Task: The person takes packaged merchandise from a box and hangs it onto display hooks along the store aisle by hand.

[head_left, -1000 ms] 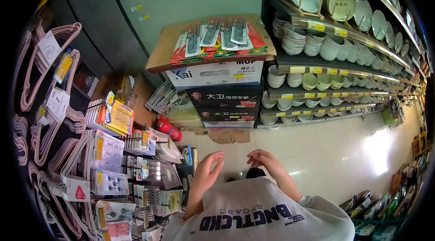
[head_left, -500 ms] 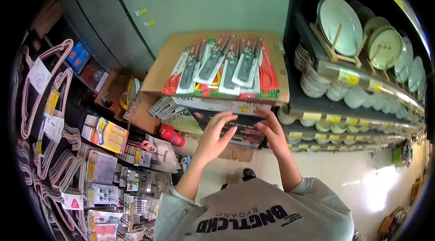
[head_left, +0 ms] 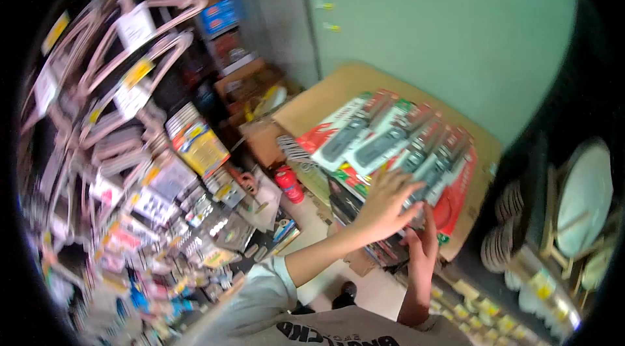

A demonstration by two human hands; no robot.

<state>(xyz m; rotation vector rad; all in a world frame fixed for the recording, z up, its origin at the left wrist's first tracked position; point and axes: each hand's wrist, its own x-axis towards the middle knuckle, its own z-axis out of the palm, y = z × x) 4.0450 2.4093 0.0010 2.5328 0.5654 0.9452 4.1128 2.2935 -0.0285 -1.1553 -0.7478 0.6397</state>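
Several carded packs [head_left: 381,151], each with a long grey-handled tool, lie side by side on red-and-white packs [head_left: 456,199] with a red handle shape. All of them rest on a cardboard box [head_left: 312,108]. My left hand [head_left: 388,206] reaches over the near ends of the middle grey-handled packs, fingers stretched out and apart. Close beside it, my right hand [head_left: 423,245] is at the box's near edge, thumb and index finger apart and pointing up toward the packs. Motion blur softens the fingertips of both hands.
Pink hangers [head_left: 140,27] and hanging carded goods [head_left: 195,144] fill the left side. A red fire extinguisher [head_left: 288,183] stands by the box. On the right, a shelf holds plates [head_left: 584,199] and stacked bowls [head_left: 498,248]. A green panel [head_left: 443,33] rises behind.
The view has turned left, so the box now sits farther right. Both hands have moved from in front of the box up to the near ends of the packs.
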